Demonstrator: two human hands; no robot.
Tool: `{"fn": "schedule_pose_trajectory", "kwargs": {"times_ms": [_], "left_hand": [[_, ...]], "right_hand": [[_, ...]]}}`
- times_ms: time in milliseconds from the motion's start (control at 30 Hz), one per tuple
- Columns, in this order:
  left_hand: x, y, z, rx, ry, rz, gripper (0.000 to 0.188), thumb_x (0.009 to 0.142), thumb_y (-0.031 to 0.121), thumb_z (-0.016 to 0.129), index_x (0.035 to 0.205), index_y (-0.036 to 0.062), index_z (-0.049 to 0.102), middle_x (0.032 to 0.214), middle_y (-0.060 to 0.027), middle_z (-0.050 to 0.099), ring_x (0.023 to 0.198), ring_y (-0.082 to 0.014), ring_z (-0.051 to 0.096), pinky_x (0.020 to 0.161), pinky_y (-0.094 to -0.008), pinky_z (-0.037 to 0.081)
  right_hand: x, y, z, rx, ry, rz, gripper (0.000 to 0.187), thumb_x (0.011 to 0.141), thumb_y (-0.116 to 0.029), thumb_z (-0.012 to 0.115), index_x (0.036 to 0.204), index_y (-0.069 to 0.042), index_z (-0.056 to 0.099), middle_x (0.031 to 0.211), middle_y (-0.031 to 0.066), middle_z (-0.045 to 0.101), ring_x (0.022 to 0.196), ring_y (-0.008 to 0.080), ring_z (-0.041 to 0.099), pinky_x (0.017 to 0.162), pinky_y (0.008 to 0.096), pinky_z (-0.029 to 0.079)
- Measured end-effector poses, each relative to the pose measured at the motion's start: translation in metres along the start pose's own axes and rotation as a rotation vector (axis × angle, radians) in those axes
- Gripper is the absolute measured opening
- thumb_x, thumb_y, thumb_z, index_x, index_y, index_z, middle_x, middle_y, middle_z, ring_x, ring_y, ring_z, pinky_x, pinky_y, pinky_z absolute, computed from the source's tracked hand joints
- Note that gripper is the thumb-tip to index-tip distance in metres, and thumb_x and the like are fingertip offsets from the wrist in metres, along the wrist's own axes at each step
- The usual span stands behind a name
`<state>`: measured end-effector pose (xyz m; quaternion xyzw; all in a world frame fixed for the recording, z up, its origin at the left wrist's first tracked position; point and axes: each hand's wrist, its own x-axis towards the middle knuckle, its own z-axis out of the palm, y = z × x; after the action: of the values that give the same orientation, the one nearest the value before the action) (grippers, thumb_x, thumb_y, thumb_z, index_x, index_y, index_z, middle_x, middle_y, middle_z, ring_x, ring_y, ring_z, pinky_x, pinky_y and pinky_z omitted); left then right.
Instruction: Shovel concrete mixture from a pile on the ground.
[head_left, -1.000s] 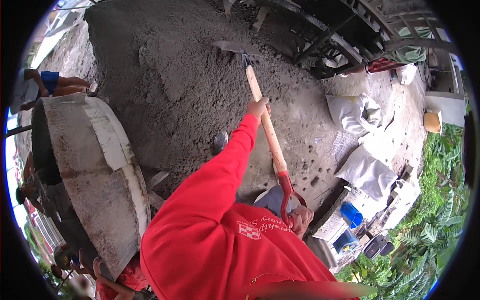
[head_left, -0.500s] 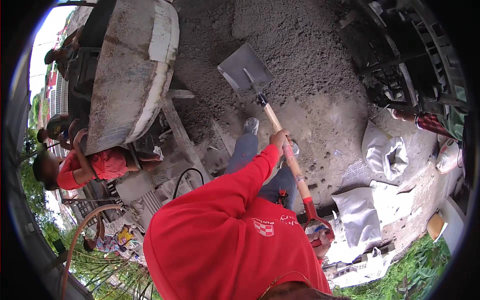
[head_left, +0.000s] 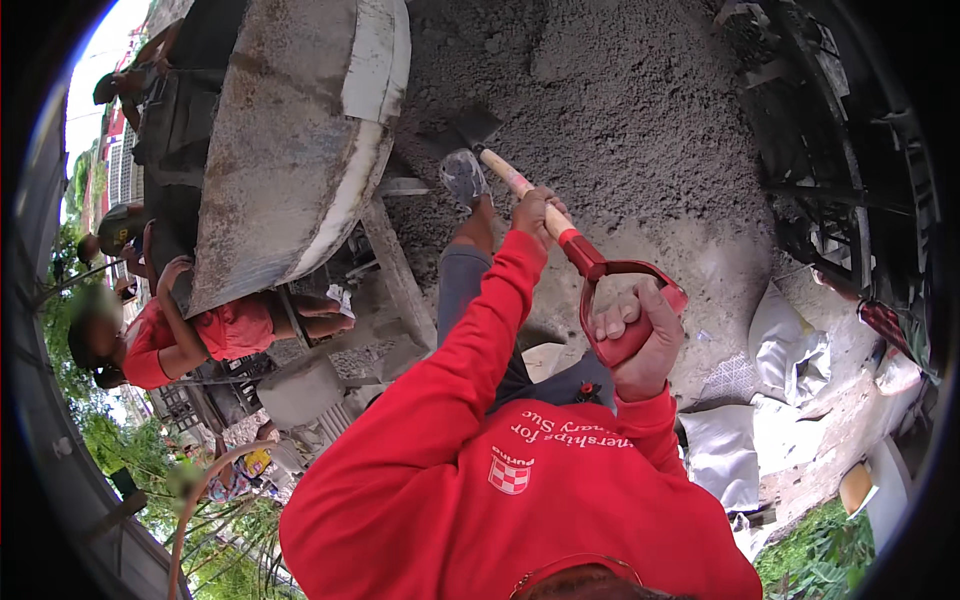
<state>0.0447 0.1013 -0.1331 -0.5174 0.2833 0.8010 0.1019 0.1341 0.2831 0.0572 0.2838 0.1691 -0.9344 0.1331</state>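
I hold a shovel (head_left: 508, 174) with a wooden shaft, a red D-shaped handle and a flat metal blade. My left hand (head_left: 540, 213) is closed round the shaft, just ahead of the red part. My right hand (head_left: 642, 338) is wrapped round the grip of the handle, level with my body. The blade (head_left: 476, 124) is low at the grey, crumbly mix (head_left: 640, 120) spread over the ground; its edge is hard to make out there. Beside the blade stands my left foot in a grey-smeared shoe (head_left: 464, 177).
A large, stained grey drum (head_left: 290, 140) rises at the left, with a person in red (head_left: 150, 345) beside it. A beam (head_left: 400, 265) lies near my leg. At the right are white sacks (head_left: 790, 340), a dark metal frame (head_left: 850, 190) and another person's checked sleeve (head_left: 885, 325).
The shovel's handle has come up and forward with my right hand. The blade has shifted slightly left and away, beside my left foot, which has stepped forward. My left hand keeps its hold.
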Motion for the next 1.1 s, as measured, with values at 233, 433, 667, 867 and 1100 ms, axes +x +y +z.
{"fn": "schedule_pose_trajectory", "kwargs": {"times_ms": [233, 433, 667, 867, 1100], "left_hand": [[0.139, 0.089, 0.006, -0.033, -0.018, 0.142, 0.012, 0.081, 0.010, 0.052, 0.085, 0.0066, 0.041, 0.060, -0.0061, 0.049, 0.047, -0.0193, 0.049, 0.045, -0.0366, 0.046], [0.125, 0.034, -0.020, 0.338, -0.012, 0.210, 0.047, 0.089, 0.044, 0.051, 0.105, 0.0007, 0.044, 0.078, -0.0114, 0.055, 0.062, -0.0226, 0.055, 0.057, -0.0364, 0.050], [0.170, 0.087, -0.117, 0.528, 0.150, 0.002, 0.077, 0.082, 0.067, 0.040, 0.120, 0.0003, 0.044, 0.094, -0.0146, 0.057, 0.073, -0.0226, 0.058, 0.059, -0.0364, 0.050], [0.321, 0.116, -0.120, 0.527, 0.231, -0.082, 0.084, 0.076, 0.068, 0.051, 0.122, -0.0013, 0.043, 0.103, -0.0174, 0.054, 0.090, -0.0300, 0.057, 0.079, -0.0502, 0.048], [0.436, 0.160, -0.116, 0.185, 0.201, 0.079, 0.028, 0.088, 0.032, 0.058, 0.075, 0.0104, 0.045, 0.063, -0.0034, 0.044, 0.055, -0.0203, 0.048, 0.056, -0.0374, 0.045]], "right_hand": [[0.156, 0.039, -0.008, -0.252, -0.117, -0.003, 0.018, 0.084, -0.010, 0.057, 0.068, -0.007, 0.050, 0.055, 0.0054, 0.051, 0.043, 0.0164, 0.053, 0.043, 0.0300, 0.046], [0.153, 0.048, -0.089, -0.517, 0.215, -0.089, 0.011, 0.074, -0.008, 0.064, 0.079, -0.003, 0.054, 0.058, 0.0066, 0.054, 0.043, 0.0186, 0.054, 0.040, 0.0311, 0.047], [0.179, 0.040, -0.189, -1.050, 0.468, -0.374, 0.019, 0.072, -0.015, 0.069, 0.077, -0.001, 0.056, 0.062, 0.0064, 0.057, 0.050, 0.0138, 0.054, 0.049, 0.0255, 0.045], [0.258, 0.026, -0.340, -1.063, 1.163, -0.075, 0.014, 0.073, -0.014, 0.061, 0.068, -0.002, 0.054, 0.054, 0.0073, 0.055, 0.041, 0.0174, 0.052, 0.038, 0.0282, 0.040], [0.218, 0.089, -0.304, -0.742, 1.113, -0.132, 0.006, 0.077, -0.008, 0.056, 0.071, -0.007, 0.055, 0.050, 0.0015, 0.046, 0.035, 0.0115, 0.042, 0.031, 0.0253, 0.035]]}}
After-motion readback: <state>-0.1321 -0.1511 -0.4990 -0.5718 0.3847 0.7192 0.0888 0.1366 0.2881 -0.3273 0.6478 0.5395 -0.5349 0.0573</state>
